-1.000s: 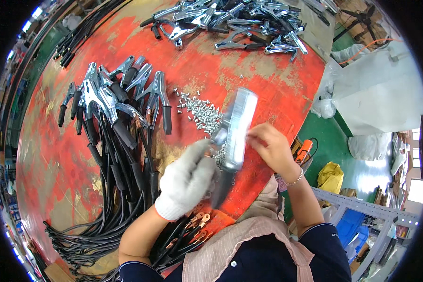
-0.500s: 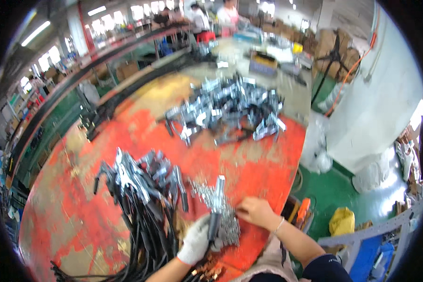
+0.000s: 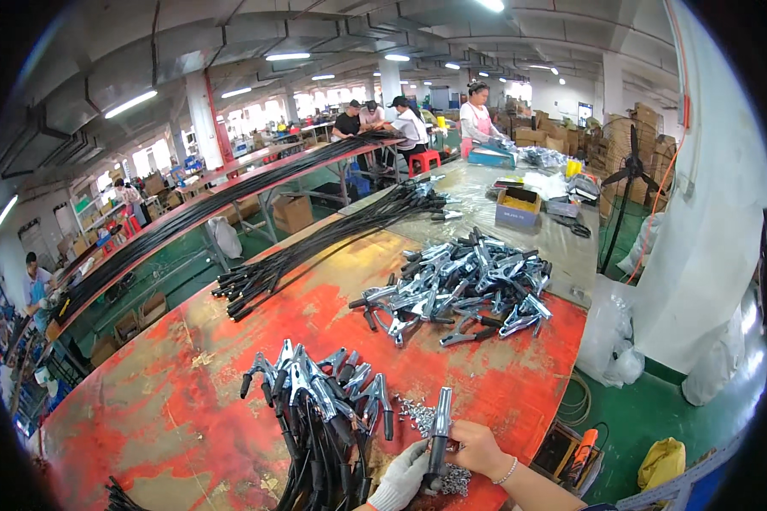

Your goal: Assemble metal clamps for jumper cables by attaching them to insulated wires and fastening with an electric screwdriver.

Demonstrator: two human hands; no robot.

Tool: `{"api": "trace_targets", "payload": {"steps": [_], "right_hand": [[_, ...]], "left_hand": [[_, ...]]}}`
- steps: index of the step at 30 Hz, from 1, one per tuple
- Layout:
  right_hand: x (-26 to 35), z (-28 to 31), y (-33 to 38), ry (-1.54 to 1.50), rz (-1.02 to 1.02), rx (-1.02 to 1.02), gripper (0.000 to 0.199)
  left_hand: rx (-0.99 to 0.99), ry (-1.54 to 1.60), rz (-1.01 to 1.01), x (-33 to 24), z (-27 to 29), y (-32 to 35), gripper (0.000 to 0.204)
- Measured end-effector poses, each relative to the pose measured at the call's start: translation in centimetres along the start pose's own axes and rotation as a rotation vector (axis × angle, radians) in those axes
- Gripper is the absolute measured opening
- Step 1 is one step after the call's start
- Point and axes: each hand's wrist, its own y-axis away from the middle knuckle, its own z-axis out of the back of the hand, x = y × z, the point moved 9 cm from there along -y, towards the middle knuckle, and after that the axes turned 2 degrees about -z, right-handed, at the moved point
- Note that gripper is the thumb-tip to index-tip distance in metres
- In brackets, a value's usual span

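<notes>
In my gloved left hand [image 3: 402,479] is a silver spring clamp [image 3: 441,434] with black handle sleeves, its metal jaw pointing up. My bare right hand [image 3: 481,448] has its fingers closed against the clamp's right side; whatever they pinch is hidden. Small silver fasteners [image 3: 418,415], apparently screws, lie scattered behind and beneath both hands. To the left rests a bunch of similar clamps [image 3: 302,383] with black cables [image 3: 315,473] running from them toward me. A large heap of loose clamps [image 3: 477,285] sits farther back.
Black cables [image 3: 332,234] lie across the worn red tabletop [image 3: 170,400] at the far left. A small box [image 3: 517,209] stands toward the back right. Beyond the right edge are an orange-handled tool [image 3: 584,450], a yellow bag [image 3: 661,464] and a fan [image 3: 632,170]. Several people work farther off.
My right hand has come from the fastener pile to the clamp in my left hand. The view has tilted up, showing more of the room.
</notes>
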Motion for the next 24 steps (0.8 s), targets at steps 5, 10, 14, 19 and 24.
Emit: {"api": "trace_targets", "payload": {"steps": [5,10,14,19,24], "right_hand": [[0.1,0.4,0.0,0.011,0.006,-0.001,0.032],[-0.3,0.2,0.0,-0.03,-0.014,0.012,0.034],[-0.3,0.1,0.0,0.043,-0.022,-0.001,0.035],[0.0,-0.1,0.2,0.104,-0.023,0.006,0.034],[-0.8,-0.4,0.4,0.103,-0.022,0.053,0.033]], "left_hand": [[0.007,-0.031,-0.089,0.0,0.1,-0.4,0.037],[0.002,-0.046,-0.174,0.5,0.8,-1.3,0.039],[0.022,-0.021,-0.1,0.2,0.2,-0.6,0.039],[0.015,0.001,-0.055,-0.4,-0.1,0.0,0.037],[-0.001,-0.024,-0.033,-0.3,-0.1,-0.3,0.036]]}}
